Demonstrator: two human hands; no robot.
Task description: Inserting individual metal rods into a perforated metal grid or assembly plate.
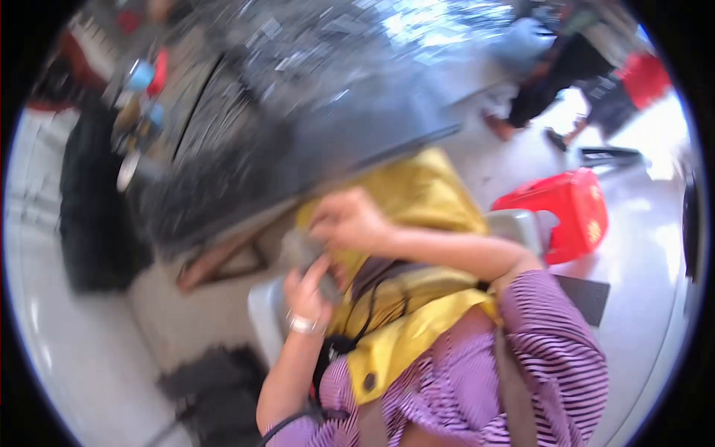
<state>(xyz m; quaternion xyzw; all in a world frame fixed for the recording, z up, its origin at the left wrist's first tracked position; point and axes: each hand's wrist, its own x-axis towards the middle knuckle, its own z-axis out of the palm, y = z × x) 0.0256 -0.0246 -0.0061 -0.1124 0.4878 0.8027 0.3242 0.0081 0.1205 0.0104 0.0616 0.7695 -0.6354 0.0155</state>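
Observation:
Motion blurs the whole picture. My left hand [309,294], with a light band at the wrist, is closed around a dull grey piece [328,286] whose kind I cannot make out. Just above it, my right hand [351,221] reaches in from the right with its fingers bent together at the top of that piece. Whatever sits between those fingers is too smeared to name. Both hands are over my lap, where a yellow apron [424,182] is spread.
Ahead stands a dark table [372,127] heaped with shiny, clear-wrapped items. A red bag [570,216] is on the floor at right, beside a grey chair arm [518,226]. Black bundles [97,201] stand at left. Other people's legs [514,115] show at far right.

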